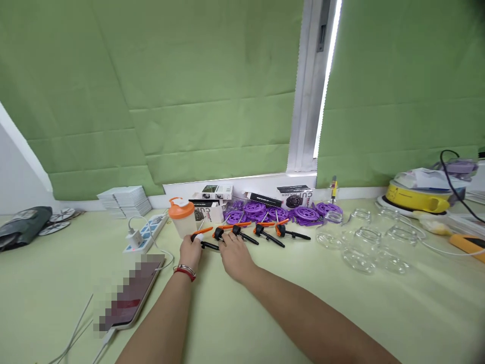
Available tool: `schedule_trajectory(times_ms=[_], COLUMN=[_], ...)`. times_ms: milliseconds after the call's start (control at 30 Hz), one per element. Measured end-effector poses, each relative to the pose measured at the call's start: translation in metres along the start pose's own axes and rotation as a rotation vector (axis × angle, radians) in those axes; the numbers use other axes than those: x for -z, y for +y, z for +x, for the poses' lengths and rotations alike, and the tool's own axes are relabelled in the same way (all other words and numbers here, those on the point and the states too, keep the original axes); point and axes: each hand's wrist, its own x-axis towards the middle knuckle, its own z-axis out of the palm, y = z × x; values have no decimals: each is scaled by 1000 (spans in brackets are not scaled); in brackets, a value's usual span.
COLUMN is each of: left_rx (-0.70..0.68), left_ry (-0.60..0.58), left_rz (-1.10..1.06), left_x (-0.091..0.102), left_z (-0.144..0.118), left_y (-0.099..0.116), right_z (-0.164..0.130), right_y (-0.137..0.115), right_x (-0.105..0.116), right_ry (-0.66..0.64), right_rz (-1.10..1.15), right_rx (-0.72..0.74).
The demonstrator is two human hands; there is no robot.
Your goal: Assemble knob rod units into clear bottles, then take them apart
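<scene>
Forward over the surface [265,313], both arms are extended; left hand [190,251] is closed around a black-and-orange clamp [202,239], right hand [235,255] laid flat, fingers spread.

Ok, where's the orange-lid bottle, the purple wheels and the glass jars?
orange-lid bottle [182,218]: head view, on its cloudy body.
purple wheels [305,213]: head view, on one wheel's face.
glass jars [359,259]: head view, on one jar's side.

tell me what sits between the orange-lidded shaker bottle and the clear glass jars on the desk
In the head view, a row of orange-and-black clamps lies between the shaker bottle and the glass jars, with purple discs behind them.
</scene>
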Motion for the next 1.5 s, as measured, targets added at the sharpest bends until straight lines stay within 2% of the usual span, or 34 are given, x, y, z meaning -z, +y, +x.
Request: schedule_trajectory(times_ms=[100,200,500,733,933,1067,1233,1300,1400,1500], left_rx=[-13,-56,-191,-246,-295,-456,-743,-821,-872,-869], left_ry=[105,151,129,136,185,208,145,91,47,52], left_rz=[197,381,838,960,974,1006,1160,1212,1247,1278], left_x=[-4,-10,-15,-17,-19,-23,-37,-43,-48,-51], left_z=[11,19,18,19,13,5,-7,-8,-5,3], left_y=[-13,-21,-21,-23,-17,-13,-14,-14,-12,-9], right_z=[0,0,-1,-1,-11,-33,-74,-85,-87,-72], right_y=[5,12,14,15,18,51,124,144,155,148], right_x=[-15,-24,-26,-26,-15,2,29,36,40,40], right_ry=[-12,-65,-48,-30,1,16,31,36,35,5], right_rz=[49,100,119,101,71,15,-79,-108,-118,-105], right_rx=[-25,-52,-46,-38,-14,0,-260,-331,-295,-191])
